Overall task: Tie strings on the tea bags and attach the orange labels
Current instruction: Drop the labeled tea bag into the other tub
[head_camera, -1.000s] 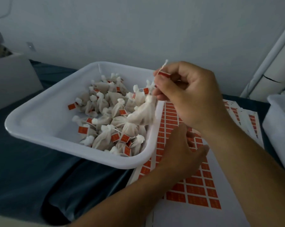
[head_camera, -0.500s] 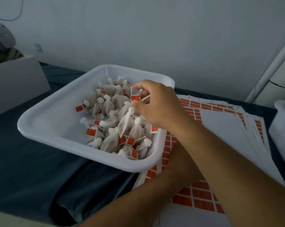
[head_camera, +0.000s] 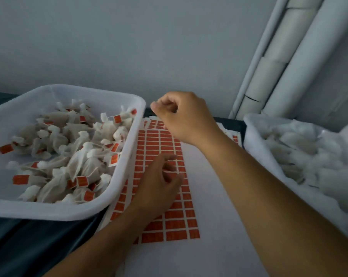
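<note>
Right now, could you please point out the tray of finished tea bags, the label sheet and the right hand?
tray of finished tea bags (head_camera: pixel 89 213): head view, near rim.
label sheet (head_camera: pixel 215 196): head view, bare white part.
right hand (head_camera: pixel 186 116): head view, back of the hand.

This looks like a small hand-packing workstation, not a kitchen or shop. A sheet of orange labels (head_camera: pixel 170 224) lies flat on a dark-covered table (head_camera: pixel 19 242); left of the sheet a white tray (head_camera: pixel 89 212) holds tied, labelled tea bags (head_camera: pixel 83 162), and right of it a second white tray (head_camera: pixel 255 136) holds plain white bags. Behind the sheet stands a bare grey wall (head_camera: pixel 129 47), with white pipes (head_camera: pixel 289 66) up its right side.
</note>
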